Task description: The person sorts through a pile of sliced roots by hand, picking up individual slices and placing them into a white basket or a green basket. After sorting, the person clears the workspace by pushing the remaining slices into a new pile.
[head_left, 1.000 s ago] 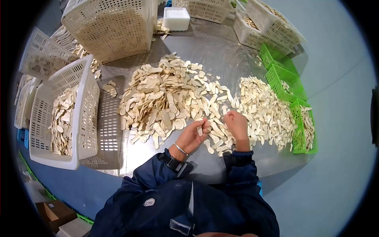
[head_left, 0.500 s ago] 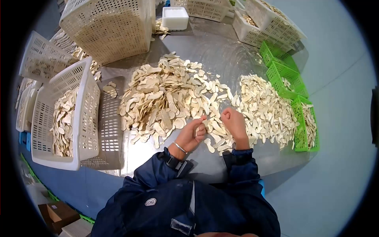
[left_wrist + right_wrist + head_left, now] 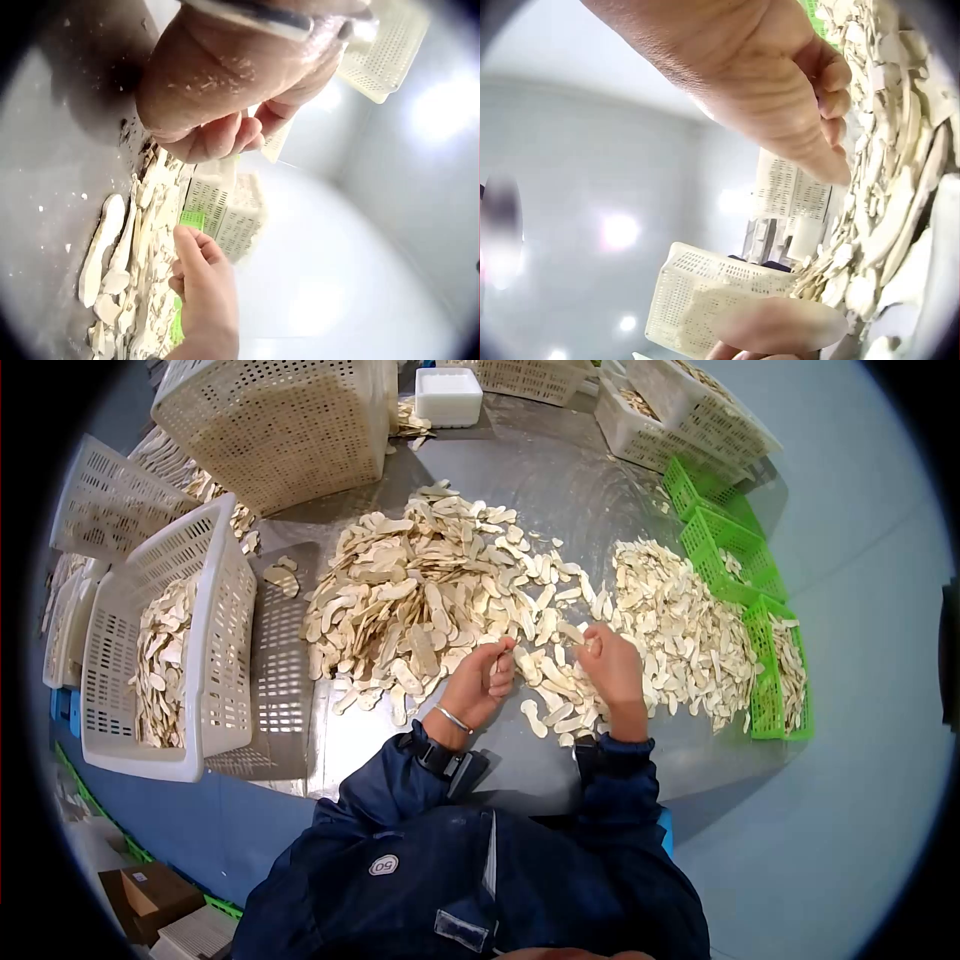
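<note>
Long, flat, pale dried slices lie in a big heap (image 3: 400,580) at the left and a second heap (image 3: 680,630) at the right, with a loose strip of them between. My left hand (image 3: 480,682), fingers curled and thumb on top, holds a pale slice (image 3: 494,667) mostly hidden in its grip. Just right of it, over the loose slices (image 3: 560,685), my right hand (image 3: 613,668) has its thumb and fingers bent together at the end of a tan slice (image 3: 570,632). In the right wrist view the right hand's fingers (image 3: 834,94) are curled beside the slices.
A white basket (image 3: 225,660) with slices stands at the left, a tall perforated crate (image 3: 290,440) behind it. Green baskets (image 3: 765,670) line the table's right edge. At the back are a white tub (image 3: 448,398) and stacked crates (image 3: 660,445).
My left hand has drawn slightly up and left, its slice now more hidden. My right hand has moved a little right, with a tan slice now at its fingertips.
</note>
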A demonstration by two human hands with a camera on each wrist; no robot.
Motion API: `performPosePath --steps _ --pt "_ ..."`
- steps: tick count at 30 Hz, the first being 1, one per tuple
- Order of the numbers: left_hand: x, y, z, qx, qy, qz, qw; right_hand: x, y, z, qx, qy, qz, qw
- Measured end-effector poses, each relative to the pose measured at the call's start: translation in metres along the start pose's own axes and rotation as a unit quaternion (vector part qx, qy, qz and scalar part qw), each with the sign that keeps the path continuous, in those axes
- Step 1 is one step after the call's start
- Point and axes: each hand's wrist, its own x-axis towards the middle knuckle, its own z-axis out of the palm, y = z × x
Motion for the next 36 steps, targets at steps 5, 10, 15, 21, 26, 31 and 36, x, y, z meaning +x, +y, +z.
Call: performPosePath --steps 5,10,15,21,26,31,36 --pt "0.003 -0.004 -0.006 0.024 0.015 0.012 1.0 -0.015 -0.022 -0.006 -0.015 -0.143 -0.03 0.989" --pt "0.001 -0.004 0.001 0.01 0.039 0.014 0.999 -0.012 -0.014 0.003 -0.013 -0.103 -0.029 0.994" --pt "0.002 -0.005 -0.003 0.018 0.03 0.014 0.999 -0.01 -0.017 0.002 -0.009 -0.045 -0.021 0.999" --pt "0.003 -0.003 -0.004 0.019 -0.002 0.007 1.0 -0.008 -0.016 0.013 0.019 0.063 -0.036 0.997" --pt "0.001 -0.001 -0.004 0.025 -0.036 0.001 0.999 -0.02 -0.036 0.025 -0.004 -0.07 -0.094 0.993" --pt "0.003 -0.004 -0.003 0.0 0.002 0.015 1.0 -0.02 -0.025 0.028 -0.034 -0.087 -0.086 0.992" --pt "0.005 -0.005 -0.012 -0.02 0.01 0.017 1.0 -0.013 -0.014 0.012 -0.009 -0.088 -0.023 0.996"
